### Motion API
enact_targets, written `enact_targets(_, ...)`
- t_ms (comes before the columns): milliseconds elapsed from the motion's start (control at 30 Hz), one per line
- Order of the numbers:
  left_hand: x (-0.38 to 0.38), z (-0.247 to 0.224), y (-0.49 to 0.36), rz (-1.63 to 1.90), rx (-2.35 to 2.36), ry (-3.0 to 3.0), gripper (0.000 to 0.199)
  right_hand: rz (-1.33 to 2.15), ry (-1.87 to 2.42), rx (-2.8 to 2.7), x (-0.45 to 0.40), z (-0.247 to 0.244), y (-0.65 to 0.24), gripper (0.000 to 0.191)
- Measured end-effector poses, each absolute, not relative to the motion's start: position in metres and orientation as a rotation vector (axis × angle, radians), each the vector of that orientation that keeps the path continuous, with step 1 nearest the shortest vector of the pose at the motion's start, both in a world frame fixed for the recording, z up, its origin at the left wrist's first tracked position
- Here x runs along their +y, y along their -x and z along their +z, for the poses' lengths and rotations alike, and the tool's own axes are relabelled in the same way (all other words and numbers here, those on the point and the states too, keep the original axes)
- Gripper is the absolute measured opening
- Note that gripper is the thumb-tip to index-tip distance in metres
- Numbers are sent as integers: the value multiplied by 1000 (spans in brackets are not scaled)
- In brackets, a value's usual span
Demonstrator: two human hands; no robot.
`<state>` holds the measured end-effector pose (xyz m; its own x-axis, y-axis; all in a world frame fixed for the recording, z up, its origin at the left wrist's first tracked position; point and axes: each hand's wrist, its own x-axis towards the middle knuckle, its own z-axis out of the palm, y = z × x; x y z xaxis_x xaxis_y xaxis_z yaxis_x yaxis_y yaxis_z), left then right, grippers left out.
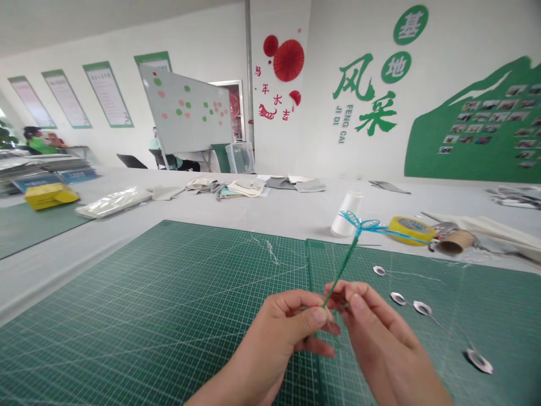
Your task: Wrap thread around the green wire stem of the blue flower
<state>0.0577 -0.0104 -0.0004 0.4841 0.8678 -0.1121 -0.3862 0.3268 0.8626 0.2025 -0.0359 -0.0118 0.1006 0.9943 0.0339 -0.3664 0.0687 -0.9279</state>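
Head view: the left hand [281,332] and right hand [380,338] met low over the bench [253,211].
Green stem [341,270]: it slanted up from between the hands, its top leaning rightward and away, with blue loops [367,226] spread at the upper end.
Left grip: thumb and forefinger were closed on the stem's lower part.
Right grip: thumb and fingertips were drawn close together just beside it; whether they pinched anything, I could not tell.
Stem handling: a light, steady left pinch probably served best, leaving the right fingers free for fine work low down; too hard a squeeze might have bent so thin a stem.
Loop care: the loops looked easy to crush, so holding them up and clear of the bench seemed sensible.
Gridded mats: a left mat [169,293] and right mat [507,310] lay side by side, loose thread [273,254] on the left one.
Oval pieces [486,365]: four lay on the right mat, with thin tails.
Far bench: a thread cone [347,213], yellow tape roll [409,230] and cardboard tube [455,241] stood or lay beyond the right mat; fabric pieces [245,186] lay farther left.
Room: a whiteboard [186,113] carried coloured dots, red paper fans [288,60] hung on the wall, and a person [42,144] in green sat far left.
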Motion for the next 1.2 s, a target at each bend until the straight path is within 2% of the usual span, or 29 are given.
enact_targets(233, -8, 0, -55, 815, 902, -1173, 18, 827, 1149, -1519, -41, -10, -218, 16)
enact_targets(367, -10, 3, -58, 872, 1015, -1361, 12, 700, 1178, -1523, -44, -13, -214, 12)
enact_targets(700, -12, 6, -50, 1093, 1162, -1707, 20, 929, 1254, -1252, -45, -9, -216, 22)
enact_targets(867, -10, 5, -50, 1085, 1140, -1646, 19, 1388, 990, -986, -49, -6, -215, 22)
enact_targets(933, -10, 5, -52, 1074, 1116, -1617, 19, 1431, 1004, -991, -51, -6, -212, 24)
enact_targets(1033, -10, 4, -53, 1064, 1083, -1558, 18, 1184, 1163, -1136, -51, -8, -206, 27)
enact_targets(1133, -10, 4, -54, 1066, 1035, -1493, 16, 822, 1349, -1263, -50, -12, -201, 21)
enact_targets(1200, -10, 4, -55, 1067, 1002, -1462, 15, 722, 1429, -1332, -50, -14, -198, 21)
